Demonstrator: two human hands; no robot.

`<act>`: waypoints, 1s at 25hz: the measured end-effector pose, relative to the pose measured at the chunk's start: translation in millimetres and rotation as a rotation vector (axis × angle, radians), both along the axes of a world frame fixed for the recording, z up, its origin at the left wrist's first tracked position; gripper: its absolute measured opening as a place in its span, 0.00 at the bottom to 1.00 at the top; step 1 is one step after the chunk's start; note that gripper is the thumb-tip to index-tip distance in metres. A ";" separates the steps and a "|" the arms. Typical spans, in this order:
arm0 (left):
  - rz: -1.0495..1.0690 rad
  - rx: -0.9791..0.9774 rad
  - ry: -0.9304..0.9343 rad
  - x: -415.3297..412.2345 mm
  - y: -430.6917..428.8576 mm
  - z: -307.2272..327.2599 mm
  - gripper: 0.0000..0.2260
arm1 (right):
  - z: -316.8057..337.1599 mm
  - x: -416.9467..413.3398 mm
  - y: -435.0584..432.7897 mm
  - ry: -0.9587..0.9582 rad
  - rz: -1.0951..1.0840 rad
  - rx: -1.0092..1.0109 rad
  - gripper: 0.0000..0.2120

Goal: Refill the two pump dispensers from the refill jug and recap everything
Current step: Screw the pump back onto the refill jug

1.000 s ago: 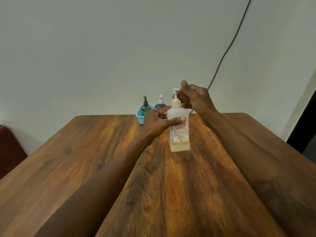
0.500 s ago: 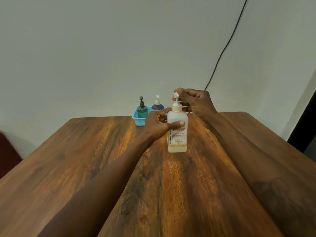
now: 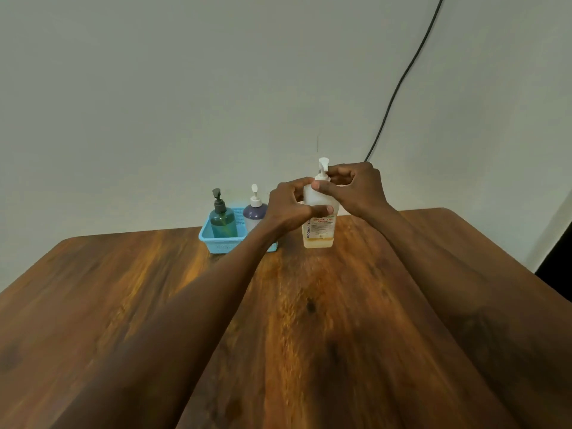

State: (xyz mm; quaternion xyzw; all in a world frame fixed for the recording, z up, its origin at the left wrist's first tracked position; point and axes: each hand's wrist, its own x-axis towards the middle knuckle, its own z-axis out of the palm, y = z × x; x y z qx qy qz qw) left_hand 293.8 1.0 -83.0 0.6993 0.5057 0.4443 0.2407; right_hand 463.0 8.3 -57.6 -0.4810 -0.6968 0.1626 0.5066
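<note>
A white translucent pump bottle [image 3: 319,231] with a red-printed label and a little yellowish liquid at its bottom stands upright on the wooden table [image 3: 123,305]. My left hand [image 3: 289,207] wraps around its body from the left. My right hand [image 3: 353,188] pinches the collar of its white pump head [image 3: 323,165] from the right. A green pump dispenser [image 3: 222,222] with a dark pump and a purple pump dispenser [image 3: 254,212] with a white pump stand in a blue basket [image 3: 216,243] at the back of the table.
A black cable [image 3: 402,78] runs down the pale wall behind the table. A dark opening [image 3: 557,261] shows at the far right edge. The table's far edge lies just behind the basket.
The view has tilted down a little, and the bottle stands farther back, near the basket. My right hand has dropped from the pump nozzle to the collar below it. My left hand keeps its hold.
</note>
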 end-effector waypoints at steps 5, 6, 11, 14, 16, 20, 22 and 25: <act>0.014 -0.034 0.217 12.9 86.8 4.6 0.25 | -16.7 12.7 83.2 -0.033 -0.033 -0.035 0.20; 0.007 -0.048 0.227 16.8 97.8 4.0 0.25 | -18.9 16.5 95.2 -0.033 -0.041 -0.048 0.19; 0.034 -0.042 0.156 37.9 133.5 -7.5 0.21 | -33.3 40.4 135.4 -0.004 -0.056 -0.114 0.19; 0.026 -0.038 0.143 43.4 144.2 -13.3 0.18 | -42.2 48.3 145.8 -0.035 -0.038 -0.109 0.19; 0.033 -0.062 0.140 46.7 150.4 -14.2 0.18 | -45.4 50.2 153.7 -0.039 -0.055 -0.102 0.18; 0.047 -0.124 0.136 50.9 163.3 -12.8 0.18 | -45.9 51.1 165.1 -0.041 -0.082 -0.117 0.19; 0.044 -0.141 0.138 52.4 164.2 -12.8 0.19 | -46.1 52.0 167.1 -0.037 -0.086 -0.129 0.21; 0.054 -0.186 0.120 53.2 166.5 -13.4 0.20 | -43.6 53.6 169.6 -0.028 -0.072 -0.207 0.25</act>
